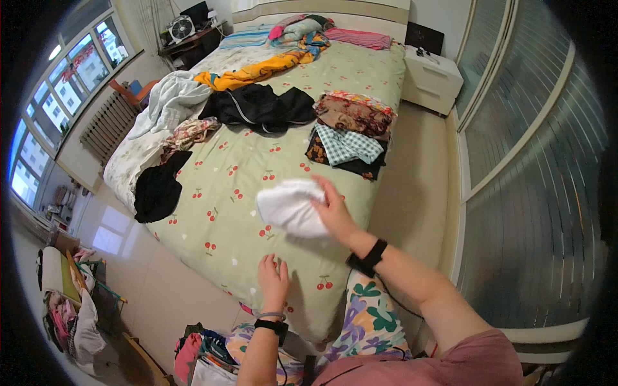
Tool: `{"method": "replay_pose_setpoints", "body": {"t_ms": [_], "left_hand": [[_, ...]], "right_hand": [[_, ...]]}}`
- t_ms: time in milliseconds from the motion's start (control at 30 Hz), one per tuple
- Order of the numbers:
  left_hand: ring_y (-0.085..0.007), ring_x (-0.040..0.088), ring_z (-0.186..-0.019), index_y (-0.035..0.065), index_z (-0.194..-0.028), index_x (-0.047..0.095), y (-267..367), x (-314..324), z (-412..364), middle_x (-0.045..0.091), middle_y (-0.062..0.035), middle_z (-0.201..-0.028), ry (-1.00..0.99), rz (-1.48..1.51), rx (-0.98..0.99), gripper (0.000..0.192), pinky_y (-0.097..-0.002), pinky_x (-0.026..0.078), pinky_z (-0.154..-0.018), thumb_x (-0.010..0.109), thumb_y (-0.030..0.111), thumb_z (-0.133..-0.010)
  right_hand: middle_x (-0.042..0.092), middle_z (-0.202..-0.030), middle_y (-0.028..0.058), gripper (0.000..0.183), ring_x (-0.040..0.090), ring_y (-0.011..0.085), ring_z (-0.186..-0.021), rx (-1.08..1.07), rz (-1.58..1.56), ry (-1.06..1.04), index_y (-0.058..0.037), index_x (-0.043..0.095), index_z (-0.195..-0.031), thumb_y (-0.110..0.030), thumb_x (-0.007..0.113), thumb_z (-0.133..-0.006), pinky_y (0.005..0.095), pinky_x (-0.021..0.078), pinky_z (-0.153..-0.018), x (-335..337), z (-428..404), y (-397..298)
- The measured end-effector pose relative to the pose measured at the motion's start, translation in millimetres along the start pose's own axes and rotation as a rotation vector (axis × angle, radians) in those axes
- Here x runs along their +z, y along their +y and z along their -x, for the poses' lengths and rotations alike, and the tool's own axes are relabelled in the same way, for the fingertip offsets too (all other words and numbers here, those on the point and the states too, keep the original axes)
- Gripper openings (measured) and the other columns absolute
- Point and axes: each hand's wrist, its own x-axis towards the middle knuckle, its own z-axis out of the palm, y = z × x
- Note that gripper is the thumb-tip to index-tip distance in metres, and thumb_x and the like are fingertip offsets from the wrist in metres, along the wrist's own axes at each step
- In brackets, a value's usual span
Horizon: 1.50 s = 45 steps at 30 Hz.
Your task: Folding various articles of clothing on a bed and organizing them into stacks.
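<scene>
My right hand [334, 208] grips the edge of a folded white cloth [289, 205], holding it over the bed. The cloth is slightly blurred. Lower down, my left hand [273, 280] holds nothing; its fingers are apart, over the near part of the cherry-print bedspread [236, 193]. Beyond the white cloth, folded fabrics lie at the bed's right side: a green-and-white checked cloth [345, 144], on top of a black patterned one [318, 149], and a brown patterned bundle [355, 116] just behind them.
A black garment [260, 108] lies crumpled mid-bed. Another black piece [161, 188] rests at the left edge, near a white blanket [169, 101]. A pile of clothes [207, 352] stands below my left arm. Sliding glass doors [526, 217] line the right side, with a white nightstand [429, 77] behind.
</scene>
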Motion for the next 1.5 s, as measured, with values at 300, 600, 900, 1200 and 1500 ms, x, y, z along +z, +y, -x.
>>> {"method": "replay_pose_setpoints", "body": {"t_ms": [300,600,900,1200,1500], "left_hand": [[-0.0383,0.036,-0.126,0.0005,-0.125,0.048,-25,6,-3,0.041,-0.0224,-0.135,0.137,-0.370,0.099,0.046,-0.0486,0.024,-0.108,0.055,0.021,-0.085],[-0.0366,0.039,-0.125,0.0034,-0.123,0.053,-29,11,-10,0.044,-0.0206,-0.134,0.121,-0.384,0.081,0.044,-0.0495,0.026,-0.106,0.054,0.021,-0.082],[-0.0380,0.040,-0.124,0.0038,-0.120,0.055,-41,3,-11,0.045,-0.0208,-0.132,0.108,-0.335,0.065,0.042,-0.0503,0.027,-0.104,0.056,0.019,-0.081],[-0.0375,0.042,-0.121,0.0058,-0.118,0.056,-44,2,-8,0.046,-0.0202,-0.130,0.073,-0.250,0.066,0.041,-0.0498,0.027,-0.104,0.056,0.018,-0.078],[-0.0333,0.044,-0.122,0.0047,-0.117,0.057,-43,-4,-6,0.047,-0.0185,-0.131,0.136,-0.166,0.056,0.038,-0.0477,0.028,-0.103,0.055,0.021,-0.083]], "right_hand": [[0.029,-0.142,0.0220,0.067,0.029,0.0373,-0.131,0.203,0.872,0.470,-0.0092,0.024,-0.143,-0.009,0.058,-0.085,0.0456,0.0285,-0.105,-100,-110,60],[0.024,-0.148,0.0136,0.061,0.016,0.0363,-0.138,-0.028,1.540,-0.343,-0.0170,0.037,-0.140,-0.039,0.056,-0.086,0.0616,0.0125,-0.107,-89,-134,141],[0.041,-0.135,0.0224,0.050,0.036,0.0334,-0.128,-0.086,1.478,-0.608,-0.0022,0.055,-0.118,-0.034,0.062,-0.080,0.0456,0.0326,-0.101,34,-226,125],[0.027,-0.147,0.0190,0.055,0.025,0.0402,-0.134,0.121,1.255,-0.305,-0.0060,0.052,-0.126,-0.035,0.058,-0.080,0.0478,0.0264,-0.108,103,-316,223],[0.057,-0.100,0.0089,0.018,0.053,0.0272,-0.102,-0.408,0.734,-0.669,-0.0068,0.059,-0.098,-0.016,0.054,-0.084,0.0558,0.0256,-0.102,110,-116,133]]}}
